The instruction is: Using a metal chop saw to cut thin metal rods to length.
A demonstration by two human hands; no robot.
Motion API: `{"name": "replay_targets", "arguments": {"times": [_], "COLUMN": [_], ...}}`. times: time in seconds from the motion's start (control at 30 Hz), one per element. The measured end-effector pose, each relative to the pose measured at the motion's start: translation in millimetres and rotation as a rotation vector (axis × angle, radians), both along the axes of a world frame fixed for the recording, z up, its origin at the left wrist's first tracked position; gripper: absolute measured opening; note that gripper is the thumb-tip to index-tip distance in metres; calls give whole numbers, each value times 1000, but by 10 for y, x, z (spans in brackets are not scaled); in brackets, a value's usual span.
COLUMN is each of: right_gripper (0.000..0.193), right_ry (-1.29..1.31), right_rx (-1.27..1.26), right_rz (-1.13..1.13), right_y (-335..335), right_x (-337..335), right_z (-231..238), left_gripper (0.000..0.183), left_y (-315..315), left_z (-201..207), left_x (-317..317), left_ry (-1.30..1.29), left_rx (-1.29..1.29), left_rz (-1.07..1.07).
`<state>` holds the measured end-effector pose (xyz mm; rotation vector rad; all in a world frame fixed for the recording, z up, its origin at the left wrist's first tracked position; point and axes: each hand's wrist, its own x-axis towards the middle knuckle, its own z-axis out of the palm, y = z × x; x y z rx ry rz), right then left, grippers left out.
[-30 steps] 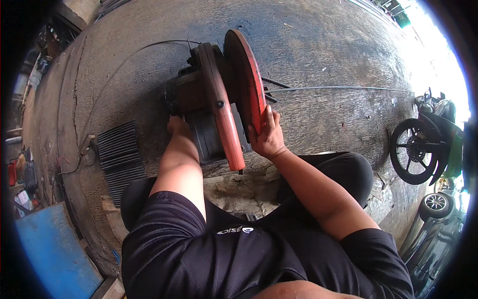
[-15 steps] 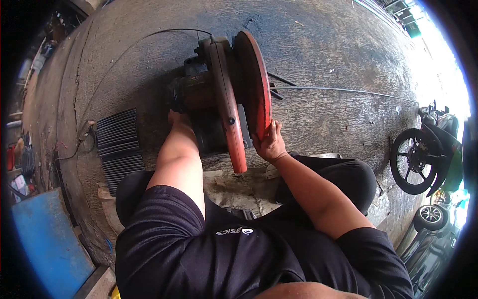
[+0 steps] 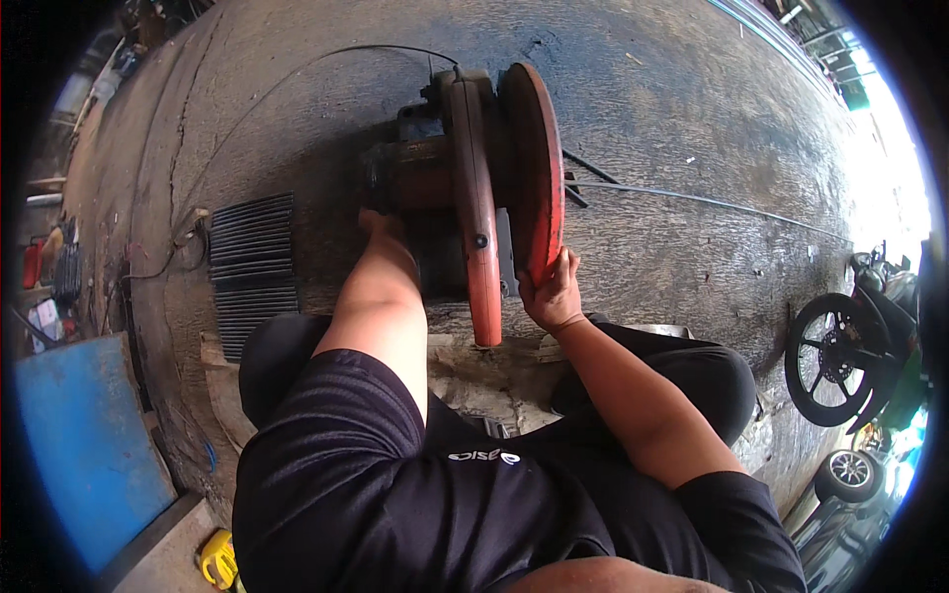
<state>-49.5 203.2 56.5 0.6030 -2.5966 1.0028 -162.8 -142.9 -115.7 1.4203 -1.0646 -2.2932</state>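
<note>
A chop saw [image 3: 477, 198] stands in front of me, with a red handle arm and a round red disc guard [image 3: 544, 198] on its right side. My right hand [image 3: 556, 295] is closed around the lower near edge of the guard. Beneath the saw's motor, at its left side, is my left hand [image 3: 379, 221]. Its fingers are mostly hidden by shadow and the machine. A long thin metal rod [image 3: 692, 197] runs from beside the guard out to the right. Left of the saw, short dark rods [image 3: 253, 252] lie side by side in two bundles.
A cable [image 3: 297, 77] curves from the saw over the floor to the left. At far left is a blue panel [image 3: 89, 445], and a yellow tool [image 3: 217, 561] lies by my left side. A motorcycle wheel [image 3: 803, 358] and a car wheel [image 3: 852, 472] stand at right.
The view has turned slightly left, so the scene sits further right in the picture. Both hands keep their places at the saw.
</note>
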Motion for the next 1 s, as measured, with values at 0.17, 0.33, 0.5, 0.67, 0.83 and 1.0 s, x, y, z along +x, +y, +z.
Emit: {"name": "replay_targets", "arguments": {"times": [0.17,0.33,0.5,0.67,0.83,1.0], "right_gripper": [84,87,79,79,79,81], "right_ry": [112,-5,126,-14,-19,-87], "right_rx": [-27,12,-72,-64,-56,-50], "right_rz": [18,-38,-9,-47,-63,-87], "right_y": [-9,-21,-31,-41,-48,-50], "right_x": [-17,8,-2,15,20,23], "right_z": [-16,1,12,27,36,63], "left_gripper": [36,43,45,49,47,45], "left_y": [-46,-155,-92,-76,-44,-19], "left_z": [-103,-228,-389,-348,-73,107], "left_x": [-8,59,43,-88,-72,-102], "left_ry": [53,-2,-219,-286,-174,-108], "left_rx": [64,-125,-543,-626,-503,-417], "left_rz": [61,-162,-225,-178,-54,2]}}
